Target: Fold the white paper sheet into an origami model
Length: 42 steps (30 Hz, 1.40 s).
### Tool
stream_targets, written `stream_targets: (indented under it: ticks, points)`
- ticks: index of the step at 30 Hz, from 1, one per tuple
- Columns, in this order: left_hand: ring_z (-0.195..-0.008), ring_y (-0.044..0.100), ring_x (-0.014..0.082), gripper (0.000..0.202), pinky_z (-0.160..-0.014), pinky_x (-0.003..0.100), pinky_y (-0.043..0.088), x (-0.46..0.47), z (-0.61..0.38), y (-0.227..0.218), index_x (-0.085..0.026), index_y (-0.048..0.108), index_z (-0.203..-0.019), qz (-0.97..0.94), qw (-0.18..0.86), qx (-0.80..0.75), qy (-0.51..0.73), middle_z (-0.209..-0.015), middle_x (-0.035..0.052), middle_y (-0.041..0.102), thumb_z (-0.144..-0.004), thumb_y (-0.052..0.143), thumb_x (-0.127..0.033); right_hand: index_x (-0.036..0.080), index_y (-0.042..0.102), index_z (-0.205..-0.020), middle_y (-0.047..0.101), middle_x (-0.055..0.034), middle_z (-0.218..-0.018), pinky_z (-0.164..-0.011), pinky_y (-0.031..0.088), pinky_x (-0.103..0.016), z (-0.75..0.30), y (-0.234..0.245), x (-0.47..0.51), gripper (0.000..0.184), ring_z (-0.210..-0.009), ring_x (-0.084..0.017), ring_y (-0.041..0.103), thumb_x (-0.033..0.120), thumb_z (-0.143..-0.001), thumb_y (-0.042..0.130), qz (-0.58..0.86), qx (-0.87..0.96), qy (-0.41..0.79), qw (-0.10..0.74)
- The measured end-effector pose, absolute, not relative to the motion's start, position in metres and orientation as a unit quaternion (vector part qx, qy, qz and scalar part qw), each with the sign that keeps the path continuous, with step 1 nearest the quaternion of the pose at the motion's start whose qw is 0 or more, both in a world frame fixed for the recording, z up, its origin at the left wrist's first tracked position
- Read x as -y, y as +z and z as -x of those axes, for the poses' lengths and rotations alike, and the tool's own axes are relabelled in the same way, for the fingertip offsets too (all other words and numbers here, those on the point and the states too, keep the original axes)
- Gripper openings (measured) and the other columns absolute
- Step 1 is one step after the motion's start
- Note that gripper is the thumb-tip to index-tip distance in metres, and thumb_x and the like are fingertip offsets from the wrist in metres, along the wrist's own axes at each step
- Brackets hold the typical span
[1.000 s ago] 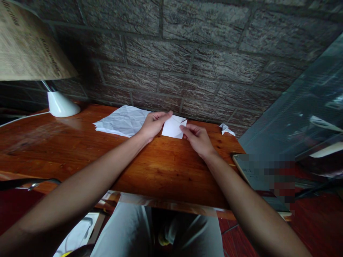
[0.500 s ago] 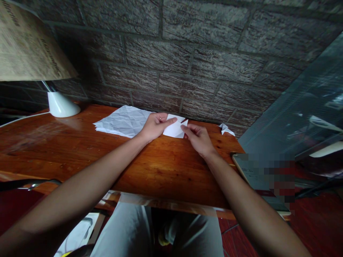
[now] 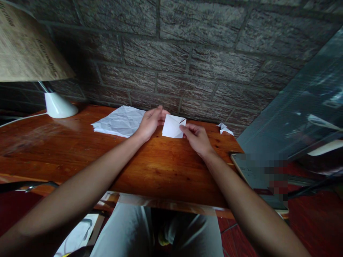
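Observation:
A small folded white paper, roughly square with a slit near its top right corner, is held up above the wooden table. My right hand pinches its right edge between thumb and fingers. At the paper's left edge is my left hand, thumb raised and fingers apart; whether the fingertips touch the paper I cannot tell. Behind that hand lie creased white sheets, partly covered by it. A small folded paper piece rests at the table's far right.
A lamp with a white base and a printed shade stands on the left. The stone-block wall rises right behind the table. A flat dark tablet-like device, partly blurred out, sits at the right edge.
My left hand has let go of the folded paper, its thumb lifting off the front. The slit at the paper's top right has narrowed. My right hand keeps its pinch.

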<state>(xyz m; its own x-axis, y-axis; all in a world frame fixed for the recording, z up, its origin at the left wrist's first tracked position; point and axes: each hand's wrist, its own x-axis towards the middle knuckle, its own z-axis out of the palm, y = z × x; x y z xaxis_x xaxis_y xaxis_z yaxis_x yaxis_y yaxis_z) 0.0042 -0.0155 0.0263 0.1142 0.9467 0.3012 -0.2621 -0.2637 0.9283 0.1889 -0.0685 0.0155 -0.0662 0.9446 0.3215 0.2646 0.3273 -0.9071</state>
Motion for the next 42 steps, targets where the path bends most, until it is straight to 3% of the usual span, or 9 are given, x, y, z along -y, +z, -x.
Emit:
stream_targets:
  ticks: [2, 5, 12, 22, 25, 28, 33, 38, 42]
  points:
    - [-0.067, 0.065, 0.0153, 0.049, -0.063, 0.026, 0.050, 0.017, -0.005, 0.025, -0.017, 0.071, -0.076, -0.563, 0.497, -0.315, 0.581, -0.070, 0.0041, 0.071, -0.083, 0.067, -0.065, 0.020, 0.060, -0.066, 0.052, 0.0016, -0.062, -0.058, 0.032, -0.029, -0.189, 0.015, 0.068, 0.047, -0.058, -0.012, 0.042, 0.063, -0.083, 0.066, 0.468, 0.643, 0.339, 0.502]
    - [-0.068, 0.064, 0.0144, 0.039, -0.064, 0.025, 0.048, 0.020, -0.007, 0.022, -0.017, 0.075, -0.081, -0.602, 0.468, -0.307, 0.570, -0.074, 0.0022, 0.073, -0.073, 0.082, -0.054, 0.020, 0.059, -0.064, 0.052, 0.0012, -0.062, -0.060, 0.033, -0.029, -0.189, 0.016, 0.069, 0.049, -0.060, -0.013, 0.043, 0.065, -0.082, 0.066, 0.467, 0.654, 0.325, 0.499]
    - [-0.071, 0.068, 0.0163, 0.043, -0.069, 0.029, 0.053, 0.024, -0.004, 0.021, -0.016, 0.076, -0.094, -0.602, 0.538, -0.289, 0.514, -0.085, 0.0045, 0.078, -0.060, 0.092, -0.037, 0.020, 0.065, -0.070, 0.059, 0.0001, -0.067, -0.063, 0.039, -0.029, -0.187, 0.016, 0.069, 0.046, -0.063, -0.014, 0.049, 0.064, -0.080, 0.070, 0.453, 0.639, 0.350, 0.514]
    - [-0.069, 0.065, 0.0137, 0.042, -0.067, 0.026, 0.050, 0.017, -0.005, 0.016, -0.014, 0.073, -0.103, -0.615, 0.556, -0.256, 0.497, -0.080, 0.0029, 0.074, -0.077, 0.082, -0.046, 0.019, 0.073, -0.081, 0.070, -0.0004, -0.076, -0.067, 0.046, -0.027, -0.185, 0.017, 0.069, 0.039, -0.067, -0.012, 0.057, 0.056, -0.073, 0.081, 0.423, 0.593, 0.412, 0.548]
    - [-0.060, 0.061, 0.0113, 0.042, -0.060, 0.023, 0.046, 0.018, -0.006, 0.016, -0.016, 0.069, -0.103, -0.611, 0.557, -0.254, 0.502, -0.070, -0.0021, 0.068, -0.075, 0.084, -0.044, 0.018, 0.076, -0.083, 0.070, -0.0009, -0.075, -0.065, 0.045, -0.027, -0.185, 0.018, 0.071, 0.040, -0.067, -0.012, 0.056, 0.057, -0.075, 0.079, 0.434, 0.593, 0.410, 0.540]
    - [-0.057, 0.059, 0.0101, 0.038, -0.057, 0.022, 0.045, 0.020, -0.006, 0.018, -0.017, 0.064, -0.090, -0.605, 0.563, -0.249, 0.505, -0.067, -0.0040, 0.066, -0.073, 0.085, -0.044, 0.017, 0.078, -0.087, 0.071, -0.0016, -0.075, -0.066, 0.046, -0.028, -0.185, 0.019, 0.072, 0.041, -0.069, -0.014, 0.058, 0.056, -0.074, 0.079, 0.437, 0.589, 0.416, 0.538]
    - [-0.061, 0.061, 0.0112, 0.035, -0.060, 0.023, 0.045, 0.025, -0.005, 0.021, -0.015, 0.068, -0.082, -0.618, 0.560, -0.274, 0.479, -0.072, 0.0002, 0.072, -0.072, 0.086, -0.043, 0.017, 0.079, -0.094, 0.075, -0.0037, -0.082, -0.067, 0.048, -0.029, -0.185, 0.015, 0.070, 0.044, -0.074, -0.016, 0.061, 0.056, -0.073, 0.080, 0.436, 0.592, 0.420, 0.532]
    - [-0.074, 0.068, 0.0157, 0.037, -0.072, 0.029, 0.052, 0.027, -0.008, 0.020, -0.014, 0.074, -0.087, -0.586, 0.572, -0.288, 0.497, -0.085, 0.0049, 0.078, -0.066, 0.090, -0.039, 0.017, 0.080, -0.091, 0.078, -0.0048, -0.087, -0.071, 0.050, -0.030, -0.184, 0.011, 0.068, 0.044, -0.077, -0.017, 0.065, 0.055, -0.069, 0.083, 0.437, 0.587, 0.429, 0.529]
    - [-0.071, 0.066, 0.0144, 0.042, -0.071, 0.028, 0.052, 0.024, -0.013, 0.016, -0.014, 0.073, -0.089, -0.539, 0.567, -0.302, 0.544, -0.081, 0.0035, 0.077, -0.062, 0.092, -0.041, 0.018, 0.081, -0.091, 0.079, -0.0052, -0.089, -0.077, 0.053, -0.033, -0.184, 0.010, 0.067, 0.041, -0.081, -0.019, 0.068, 0.054, -0.071, 0.082, 0.439, 0.581, 0.408, 0.551]
